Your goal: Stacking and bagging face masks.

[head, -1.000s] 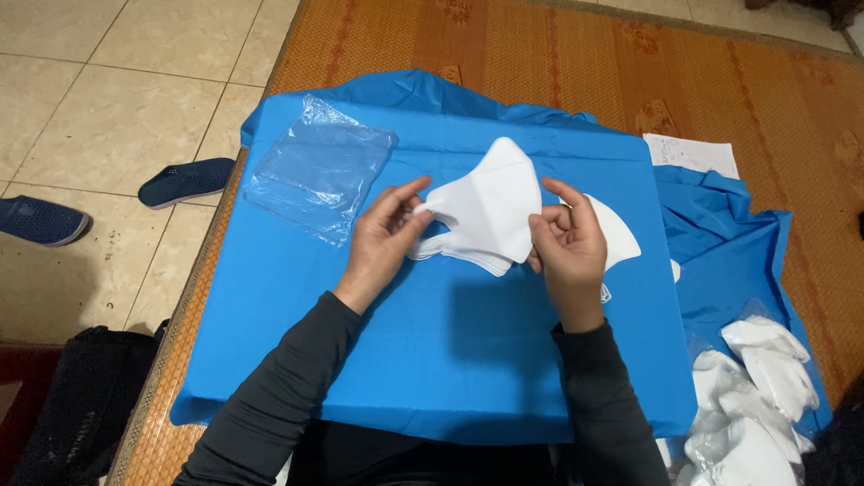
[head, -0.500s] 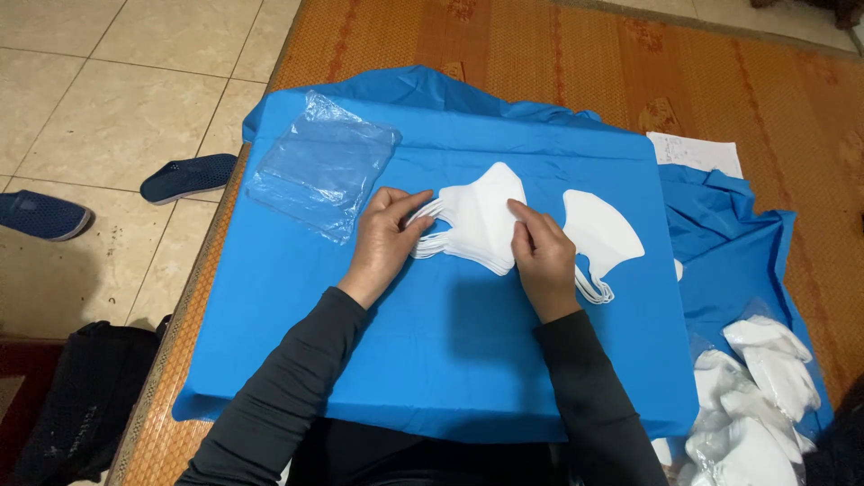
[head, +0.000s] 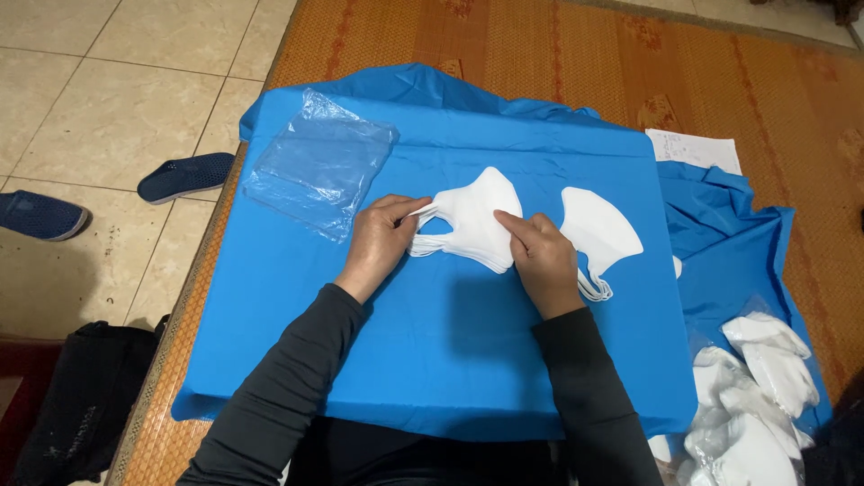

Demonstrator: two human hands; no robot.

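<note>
One head-worn camera looks steeply down from above the person's chest, close over the blue cloth (head: pixel 432 360); forearms enter from six o'clock, tiled floor (head: pixel 108 108) lies toward ten o'clock.

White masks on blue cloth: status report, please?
Left hand, right hand: both fingers pressing mask stack. Second mask stack lies beside. Nothing obstructing.
</note>
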